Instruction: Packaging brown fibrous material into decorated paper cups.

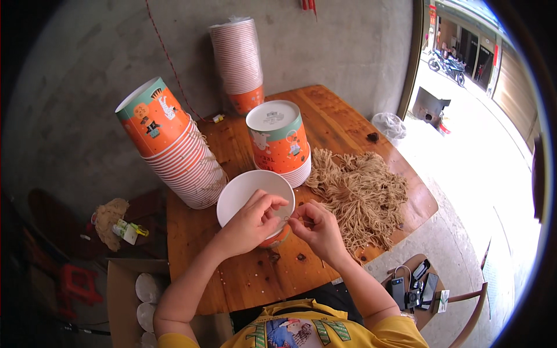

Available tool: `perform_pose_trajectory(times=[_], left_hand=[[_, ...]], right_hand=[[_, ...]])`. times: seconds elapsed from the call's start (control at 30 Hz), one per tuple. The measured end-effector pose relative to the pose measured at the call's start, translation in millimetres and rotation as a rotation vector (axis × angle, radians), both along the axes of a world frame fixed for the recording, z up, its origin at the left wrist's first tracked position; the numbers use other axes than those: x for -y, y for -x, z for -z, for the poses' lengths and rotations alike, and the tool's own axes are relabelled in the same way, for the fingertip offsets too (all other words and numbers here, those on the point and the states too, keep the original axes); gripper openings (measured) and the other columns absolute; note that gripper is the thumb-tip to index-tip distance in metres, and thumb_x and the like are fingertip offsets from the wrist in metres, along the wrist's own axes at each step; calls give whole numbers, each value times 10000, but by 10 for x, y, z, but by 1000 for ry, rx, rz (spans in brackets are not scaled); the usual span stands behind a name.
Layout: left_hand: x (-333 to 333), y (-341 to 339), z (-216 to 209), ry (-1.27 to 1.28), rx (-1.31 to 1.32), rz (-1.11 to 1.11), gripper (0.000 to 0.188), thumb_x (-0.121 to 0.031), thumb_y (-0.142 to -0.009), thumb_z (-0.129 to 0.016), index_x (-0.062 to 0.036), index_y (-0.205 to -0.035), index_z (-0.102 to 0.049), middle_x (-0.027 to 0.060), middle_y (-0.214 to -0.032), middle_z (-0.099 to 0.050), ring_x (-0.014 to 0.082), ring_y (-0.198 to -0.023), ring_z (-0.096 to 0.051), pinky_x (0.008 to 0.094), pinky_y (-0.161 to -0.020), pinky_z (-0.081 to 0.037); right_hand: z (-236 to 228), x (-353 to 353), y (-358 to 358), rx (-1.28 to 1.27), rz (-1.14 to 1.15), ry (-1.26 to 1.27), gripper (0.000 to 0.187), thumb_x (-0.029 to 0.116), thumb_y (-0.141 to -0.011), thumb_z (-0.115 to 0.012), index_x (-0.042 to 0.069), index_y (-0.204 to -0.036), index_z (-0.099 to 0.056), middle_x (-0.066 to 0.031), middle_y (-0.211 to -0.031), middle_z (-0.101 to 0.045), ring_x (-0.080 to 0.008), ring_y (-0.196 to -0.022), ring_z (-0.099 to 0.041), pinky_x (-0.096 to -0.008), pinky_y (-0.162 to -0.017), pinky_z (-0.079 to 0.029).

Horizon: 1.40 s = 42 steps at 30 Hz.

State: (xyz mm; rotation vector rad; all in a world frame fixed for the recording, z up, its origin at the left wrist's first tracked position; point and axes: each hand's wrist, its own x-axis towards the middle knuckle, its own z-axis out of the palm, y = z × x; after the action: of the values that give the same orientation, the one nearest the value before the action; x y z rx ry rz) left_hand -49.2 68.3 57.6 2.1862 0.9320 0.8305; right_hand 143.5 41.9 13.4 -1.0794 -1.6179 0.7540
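A white-lined paper bucket (246,188) with an orange outside stands mouth up on the wooden table before me. Over its near right rim is my left hand (252,223), its thumb and index finger apart. Just right of that rim, my right hand (316,229) is closed in a pinch on a thin tan cord (285,218). The cord shows as a small loop between both hands. To the right lies a large heap of tan cords (365,194). Behind the bucket, a short stack of upside-down orange and green buckets (278,142) stands close by.
A tall leaning stack of buckets (174,145) is at the table's left, with cords hanging along it. A plastic-wrapped stack (237,61) stands against the wall. Below left is an open cardboard box (125,290); at lower right, a stool (432,304) carries phones and cables.
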Motion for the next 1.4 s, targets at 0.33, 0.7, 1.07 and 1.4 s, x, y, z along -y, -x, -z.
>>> perform_pose_trajectory(times=[0.33, 0.7, 1.07, 1.4], left_hand=[[-18, 6, 12, 296, -46, -8, 128, -76, -917, -611, -16, -1028, -589, 57, -915, -597, 148, -841, -589, 305, -773, -495], [175, -123, 94, -273, -154, -198, 108, -37, -843, -640, -36, -895, -545, 106, -868, -556, 304, -836, -587, 405, -737, -491], [187, -117, 154, -40, 101, -219, 113, 45, -852, -610, -6, -910, -527, 96, -847, -589, 199, -774, -635, 321, -699, -514], [172, -97, 186, 114, 173, -214, 234, 26, -882, -596, -33, -1087, -500, 58, -860, -625, 129, -796, -620, 311, -723, -514]], right_hand=[[-1, 22, 44, -12, -27, 3, 120, 98, -848, -705, 9, -857, -626, -18, -765, -486, -99, -629, -450, -254, -567, -377], [34, 40, 83, 3, 0, -49, 102, 84, -842, -703, 18, -858, -627, -31, -774, -491, -118, -619, -463, -261, -561, -395], [38, 66, 90, 48, -22, -56, 105, 105, -847, -689, 53, -884, -605, -83, -827, -555, -243, -680, -590, -350, -609, -487], [67, 48, 91, 14, -27, -48, 96, 102, -861, -677, 35, -888, -614, -78, -820, -556, -203, -660, -580, -318, -589, -476]])
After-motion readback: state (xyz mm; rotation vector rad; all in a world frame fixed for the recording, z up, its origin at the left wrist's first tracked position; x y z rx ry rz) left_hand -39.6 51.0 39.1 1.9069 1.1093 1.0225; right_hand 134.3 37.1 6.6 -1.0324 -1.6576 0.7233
